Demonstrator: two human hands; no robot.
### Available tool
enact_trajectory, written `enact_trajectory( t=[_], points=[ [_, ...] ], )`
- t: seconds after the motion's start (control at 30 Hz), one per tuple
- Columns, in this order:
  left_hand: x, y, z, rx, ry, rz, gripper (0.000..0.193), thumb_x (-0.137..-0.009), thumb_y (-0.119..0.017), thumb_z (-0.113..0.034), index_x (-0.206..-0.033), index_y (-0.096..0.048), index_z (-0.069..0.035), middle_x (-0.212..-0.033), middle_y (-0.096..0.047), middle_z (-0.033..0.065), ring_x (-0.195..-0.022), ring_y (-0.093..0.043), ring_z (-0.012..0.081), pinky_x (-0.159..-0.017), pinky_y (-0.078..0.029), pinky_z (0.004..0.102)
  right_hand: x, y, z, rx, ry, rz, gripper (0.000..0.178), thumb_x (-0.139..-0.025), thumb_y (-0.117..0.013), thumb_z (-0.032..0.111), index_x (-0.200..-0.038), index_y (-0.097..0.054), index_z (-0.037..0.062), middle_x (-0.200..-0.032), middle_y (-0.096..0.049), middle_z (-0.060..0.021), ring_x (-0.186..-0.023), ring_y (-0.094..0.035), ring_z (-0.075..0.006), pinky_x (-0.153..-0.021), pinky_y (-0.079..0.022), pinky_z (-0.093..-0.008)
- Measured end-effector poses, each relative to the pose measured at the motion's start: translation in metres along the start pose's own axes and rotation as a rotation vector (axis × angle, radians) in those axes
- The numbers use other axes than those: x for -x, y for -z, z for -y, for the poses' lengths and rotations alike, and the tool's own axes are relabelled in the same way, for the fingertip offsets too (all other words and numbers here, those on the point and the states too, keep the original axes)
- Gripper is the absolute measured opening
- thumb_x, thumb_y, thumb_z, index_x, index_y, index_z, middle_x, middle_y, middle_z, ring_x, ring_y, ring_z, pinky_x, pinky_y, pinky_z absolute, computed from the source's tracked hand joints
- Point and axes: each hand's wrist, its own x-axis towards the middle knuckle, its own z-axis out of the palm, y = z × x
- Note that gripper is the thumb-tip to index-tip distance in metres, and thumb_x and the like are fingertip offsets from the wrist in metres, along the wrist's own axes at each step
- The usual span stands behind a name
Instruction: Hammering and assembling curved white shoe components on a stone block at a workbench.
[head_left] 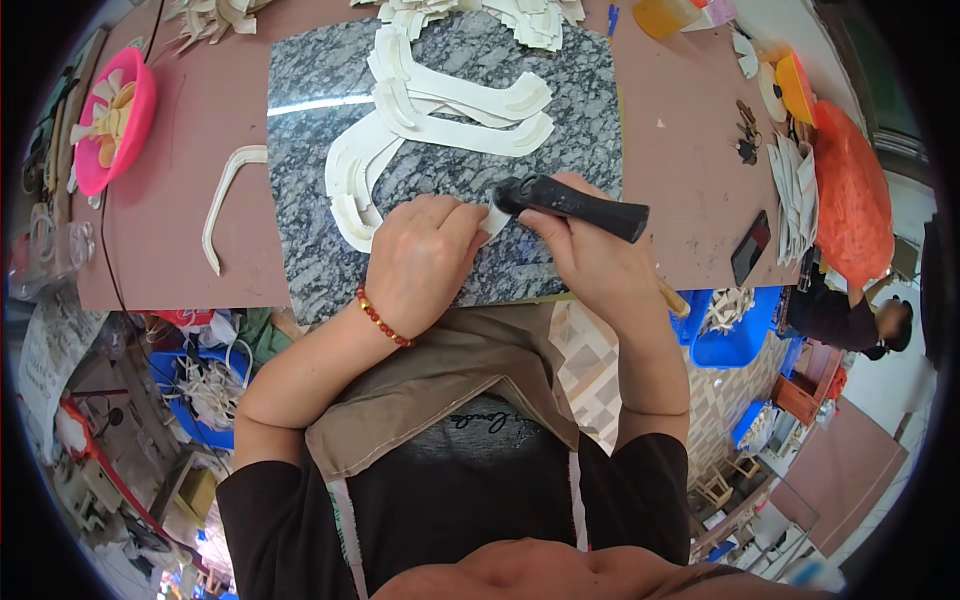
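Note:
My right hand (590, 235) is closed round a hammer (585, 205), its black head over the slab and a wooden handle end showing below my wrist. One end of the head is right at a small white strip (495, 222). My left hand (425, 255), with a red beaded bracelet at the wrist, pinches that strip against the grey speckled stone slab (310, 110); most of it is hidden under the fingers. Just beyond, several white curved cut pieces (430, 128) lie overlapping in a pile on the slab.
A lone curved strip (215, 215) lies left of the slab, near a pink bowl (140, 135) of tools. To the right are a phone (749, 248), keys (748, 135) and an orange-red bag (850, 200). Blue baskets (735, 348) stand below the table edge. Another person (850, 318) is farther right.

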Motion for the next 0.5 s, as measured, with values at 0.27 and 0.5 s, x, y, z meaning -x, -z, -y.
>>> enact_trajectory(
  t=[0.27,0.5],
  points=[
    [0.006,0.003,0.010,-0.015,-0.165,0.060,0.027,-0.082,-0.071,-0.005,-0.109,-0.075,-0.003,-0.098,-0.065,0.0079,-0.088,-0.064,0.0262,-0.075,-0.053,0.0381,-0.005,0.001,-0.003,0.009,0.063,0.037,0.021,-0.095,-0.080,0.022,-0.109,-0.072,0.0094,-0.096,-0.071,-0.0080,-0.081,-0.072,-0.0336,-0.067,-0.057,-0.0403],
    [0.006,0.002,0.004,-0.072,-0.155,0.059,0.029,-0.083,-0.069,-0.006,-0.111,-0.072,-0.002,-0.101,-0.064,0.0085,-0.088,-0.063,0.0256,-0.075,-0.052,0.0377,-0.006,0.000,0.005,-0.117,0.203,-0.088,0.023,-0.091,-0.082,0.014,-0.109,-0.069,0.0068,-0.095,-0.070,-0.0103,-0.080,-0.071,-0.0335,-0.065,-0.056,-0.0388]
  ],
)
